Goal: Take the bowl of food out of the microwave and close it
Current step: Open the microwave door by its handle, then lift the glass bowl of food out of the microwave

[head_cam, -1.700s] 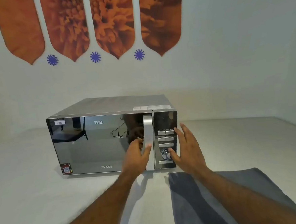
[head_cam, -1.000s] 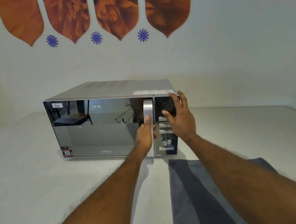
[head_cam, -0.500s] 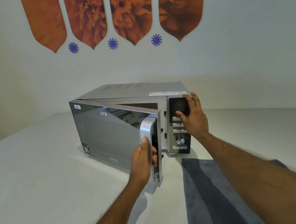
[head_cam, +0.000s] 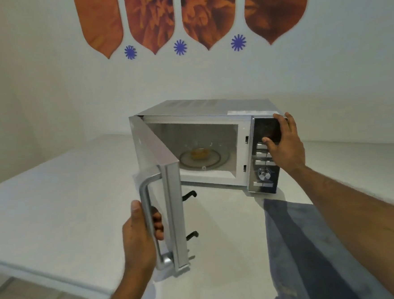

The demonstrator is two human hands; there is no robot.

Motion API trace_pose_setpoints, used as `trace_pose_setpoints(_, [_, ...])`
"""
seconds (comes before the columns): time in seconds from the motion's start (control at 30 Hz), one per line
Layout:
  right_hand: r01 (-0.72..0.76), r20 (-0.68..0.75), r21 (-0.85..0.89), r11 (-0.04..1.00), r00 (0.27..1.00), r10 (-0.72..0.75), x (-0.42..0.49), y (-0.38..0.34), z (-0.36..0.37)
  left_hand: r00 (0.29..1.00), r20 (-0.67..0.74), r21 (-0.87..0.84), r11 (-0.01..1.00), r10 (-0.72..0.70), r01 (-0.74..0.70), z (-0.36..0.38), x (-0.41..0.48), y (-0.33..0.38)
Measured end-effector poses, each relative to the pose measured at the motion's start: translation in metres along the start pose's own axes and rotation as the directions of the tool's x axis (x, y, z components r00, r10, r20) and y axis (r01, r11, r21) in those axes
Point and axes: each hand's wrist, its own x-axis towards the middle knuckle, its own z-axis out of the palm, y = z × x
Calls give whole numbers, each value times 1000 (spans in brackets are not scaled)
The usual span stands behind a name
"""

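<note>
A silver microwave (head_cam: 202,108) stands on a white table (head_cam: 55,206), its door (head_cam: 153,157) swung wide toward me. My left hand (head_cam: 139,235) is wrapped around the door handle (head_cam: 147,213) near its lower end. My right hand (head_cam: 284,143) rests flat against the black control panel (head_cam: 265,175), fingers spread over its top corner. Inside the cavity a small clear bowl of orange-yellow food (head_cam: 199,153) sits in the middle of the glass turntable (head_cam: 215,163). Neither hand touches the bowl.
A grey cloth (head_cam: 298,247) lies on the table in front of the control panel, under my right forearm. The table's near edge (head_cam: 48,276) runs diagonally at lower left. A white wall with orange decals (head_cam: 149,19) rises behind the microwave.
My left hand has pulled the door from shut to wide open, and the bowl inside has come into view. My right hand stayed pressed on the control panel.
</note>
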Motion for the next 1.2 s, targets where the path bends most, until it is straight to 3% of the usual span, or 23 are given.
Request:
trace_pose_setpoints(0.3, [15, 7, -23, 1000, 1000, -14, -1, -2, -5, 973, -212, 174, 983, 90, -53, -63, 9, 16])
trace_pose_setpoints(0.5, [24, 4, -22, 999, 1000, -24, -2, -5, -3, 906, -394, 297, 954, 154, -33, -95, 20, 20])
trace_pose_setpoints(0.67, [26, -13, -26, 999, 1000, -27, -2, -5, -1, 863, -459, 389, 921, 210, -17, -106, 23, 19])
trace_pose_setpoints(0.87, [22, -4, 10, 1000, 1000, -22, -3, -7, -4, 849, -423, 459, 883, 316, -100, -112, 23, 11])
trace_pose_setpoints(0.93, [7, -6, 60, 998, 1000, -7, -11, -10, -2, 803, -472, 427, 891, 363, -152, -112, 19, 12])
trace_pose_setpoints(1.03, [19, -101, 32, 999, 995, -16, -40, -12, 9, 660, -557, 410, 858, 505, -310, -99, 2, 11])
trace_pose_setpoints(1.1, [66, -149, 53, 996, 987, -58, -68, -14, 20, 649, -471, 415, 799, 597, -435, -79, -16, 3])
trace_pose_setpoints(1.2, [100, -82, 107, 989, 992, -92, -102, -16, 39, 634, -115, 397, 621, 765, -676, -38, -39, -14])
